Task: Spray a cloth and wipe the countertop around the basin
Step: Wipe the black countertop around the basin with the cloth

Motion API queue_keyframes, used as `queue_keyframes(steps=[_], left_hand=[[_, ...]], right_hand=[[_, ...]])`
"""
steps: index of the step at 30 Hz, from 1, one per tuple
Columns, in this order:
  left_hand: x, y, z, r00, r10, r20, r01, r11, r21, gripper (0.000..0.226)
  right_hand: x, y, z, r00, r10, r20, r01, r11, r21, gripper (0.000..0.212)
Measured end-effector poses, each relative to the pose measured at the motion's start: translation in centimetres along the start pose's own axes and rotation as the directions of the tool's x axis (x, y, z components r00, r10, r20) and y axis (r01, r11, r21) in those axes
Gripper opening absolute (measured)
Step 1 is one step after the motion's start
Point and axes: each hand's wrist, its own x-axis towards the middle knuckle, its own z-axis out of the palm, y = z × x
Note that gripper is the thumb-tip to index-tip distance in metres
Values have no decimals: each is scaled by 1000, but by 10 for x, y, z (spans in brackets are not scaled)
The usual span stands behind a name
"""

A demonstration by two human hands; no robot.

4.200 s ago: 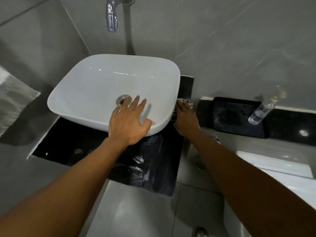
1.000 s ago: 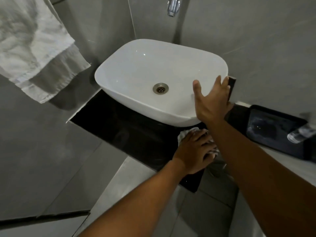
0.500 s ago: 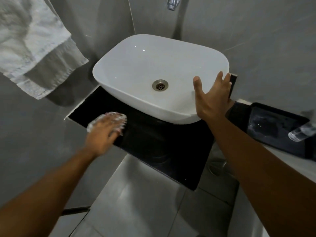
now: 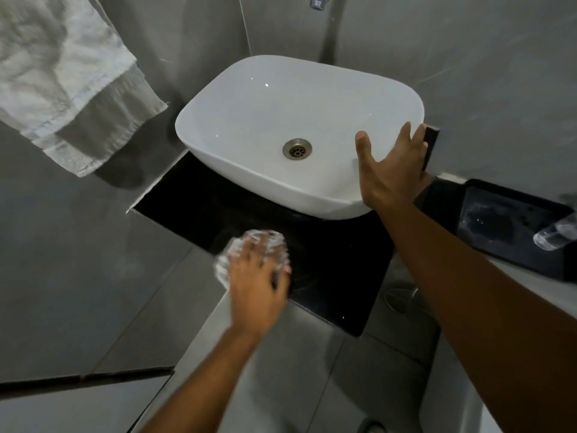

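Note:
A white vessel basin sits on a glossy black countertop. My left hand presses a small pale cloth flat on the countertop near its front edge, left of centre; the cloth is blurred and mostly under my fingers. My right hand rests spread on the basin's right rim, holding nothing. A clear spray bottle lies at the far right edge, partly cut off.
A white towel hangs at the upper left against the grey tiled wall. A black tray sits right of the basin. The tap spout shows at the top. Grey floor tiles lie below the counter's front edge.
My left hand with the cloth swept from the counter's right front to its left end, then back toward the middle. My right hand stayed on the basin rim.

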Motion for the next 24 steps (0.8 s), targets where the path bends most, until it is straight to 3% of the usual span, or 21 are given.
queue_keyframes(steps=[4,6,10,12,13,15,16,17,20,24], left_hand=[[-50,89,38,970,222,102,-218,975,-50,43],[-59,112,43,964,227,137,-224,974,-38,44],[-55,100,28,930,313,190,-284,944,-169,66],[-49,78,12,904,357,235,-261,897,-358,77],[-48,65,4,900,353,255,-247,897,-368,78],[-54,48,-3,888,363,281,-307,925,-226,73],[-58,44,-2,876,375,304,-344,926,-153,73],[-61,43,-1,860,384,337,-367,923,-113,74],[-61,56,3,850,383,362,-389,919,-61,69],[-59,80,10,905,364,221,-369,929,-21,55]], right_hand=[[-3,-1,-2,1000,-3,-11,4,999,36,89],[-5,-4,-7,1000,-29,-11,29,999,42,90],[-18,19,-30,955,-264,131,251,962,108,95],[-55,60,-42,845,-445,297,421,896,144,96],[-81,84,-47,746,-535,396,521,840,152,94],[-127,132,-54,495,-654,572,712,683,164,90],[-143,152,-53,399,-672,624,780,606,154,87],[-155,167,-50,357,-666,655,809,571,140,85],[-162,177,-45,406,-658,635,794,598,111,70],[-153,177,-36,439,-771,461,832,543,115,41]])
